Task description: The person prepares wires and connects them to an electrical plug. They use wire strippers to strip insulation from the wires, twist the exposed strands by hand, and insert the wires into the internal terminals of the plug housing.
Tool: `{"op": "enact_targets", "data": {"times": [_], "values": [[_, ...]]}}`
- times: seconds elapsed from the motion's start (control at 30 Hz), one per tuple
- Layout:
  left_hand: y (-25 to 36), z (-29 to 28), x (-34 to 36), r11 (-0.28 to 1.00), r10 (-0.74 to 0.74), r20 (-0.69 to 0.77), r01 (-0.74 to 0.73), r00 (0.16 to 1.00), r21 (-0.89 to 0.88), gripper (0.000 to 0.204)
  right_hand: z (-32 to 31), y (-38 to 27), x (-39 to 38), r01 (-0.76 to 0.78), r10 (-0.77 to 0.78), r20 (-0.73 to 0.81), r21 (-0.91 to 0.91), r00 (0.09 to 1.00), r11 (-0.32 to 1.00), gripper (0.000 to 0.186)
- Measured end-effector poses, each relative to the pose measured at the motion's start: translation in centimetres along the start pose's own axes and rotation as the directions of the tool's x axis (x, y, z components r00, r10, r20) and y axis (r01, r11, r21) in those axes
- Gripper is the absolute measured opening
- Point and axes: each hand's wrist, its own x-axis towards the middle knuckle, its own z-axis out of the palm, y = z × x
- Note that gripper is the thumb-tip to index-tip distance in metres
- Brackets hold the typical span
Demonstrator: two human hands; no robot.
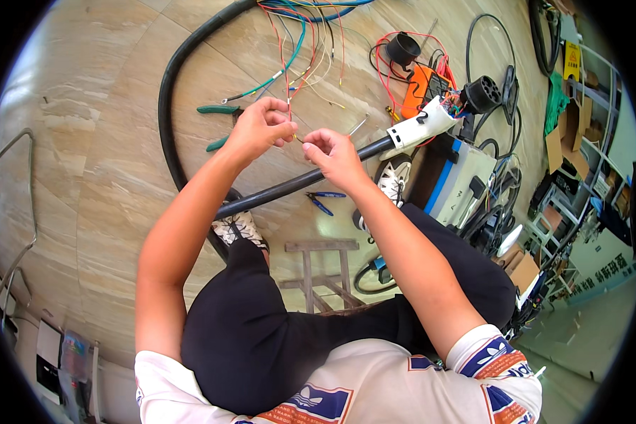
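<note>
Above the thick black cable (275, 189), my two hands are close together with fingertips nearly meeting. My left hand (260, 129) is closed in a pinch on a thin red wire (290, 107) that runs down from the bundle of loose coloured wires (297, 18). My right hand (333, 157) is pinched too, at a short thin wire end with a yellowish bit between the hands; its exact kind is too small to tell. Green-handled pliers (219, 110) lie beside my left hand, partly hidden by it. Blue-handled cutters (321, 203) rest on the floor below my right hand.
The black cable loops around the left and enters a white charging connector (422, 126) with its round black head (480, 95) apart. Nearby are an orange multimeter (418, 88) with red leads, a black ring-shaped part (403, 49), a grey-and-blue case (466, 184) and a wooden stool (322, 246).
</note>
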Motion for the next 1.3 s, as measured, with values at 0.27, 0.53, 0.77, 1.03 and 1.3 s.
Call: {"op": "enact_targets", "data": {"times": [0.27,0.53,0.77,1.03,1.3], "values": [[-0.7,-0.6,-1.2,0.991,0.102,0.026,-0.100,0.994,-0.084,0.023,-2.5,5.3,-5.6,-0.022,-0.068,-0.437,-0.198,0.897,0.980,0.037],[0.5,-1.1,-2.2,0.991,0.113,0.047,-0.109,0.992,-0.071,0.023,1.4,12.1,-11.5,0.055,-0.261,-0.093,-0.859,0.961,0.509,0.042],[1.7,-2.2,-1.9,0.961,0.185,0.091,-0.199,0.979,0.191,0.025,0.7,13.5,-9.6,-0.015,-0.108,-0.093,-0.820,0.990,0.572,0.037],[6.5,-0.9,-1.5,0.661,0.471,0.241,-0.520,0.849,0.541,0.022,1.6,15.0,-8.0,0.111,-0.055,0.098,-0.920,0.994,0.376,0.057],[8.9,-0.9,-1.4,0.907,0.352,0.176,-0.381,0.919,0.178,0.020,2.0,16.9,-8.0,0.052,-0.009,0.058,-0.812,0.998,0.581,0.043]]}}
